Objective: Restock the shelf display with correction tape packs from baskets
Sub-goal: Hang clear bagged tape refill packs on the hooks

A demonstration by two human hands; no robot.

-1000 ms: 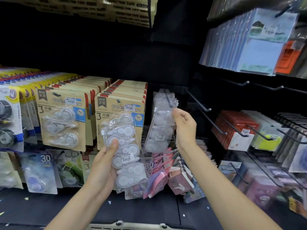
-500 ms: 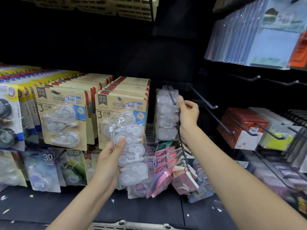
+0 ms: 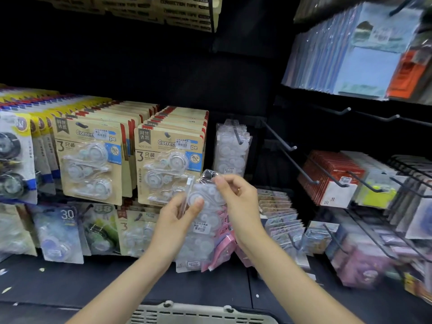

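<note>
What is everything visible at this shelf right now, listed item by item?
clear pack: one, transparent with white tapes, held in front of the shelf
hung clear packs: a few, transparent, on a peg right of the card rows
kraft card packs: two full rows, tan, upper pegs
yellow-blue card packs: one row, far left
lower packs: several, blue, green, pink, bottom row
bare pegs: two, black, centre right
red packs: one row, right
basket: one, grey, bottom edge
left hand: holds the pack's side
right hand: pinches the pack's top
</note>
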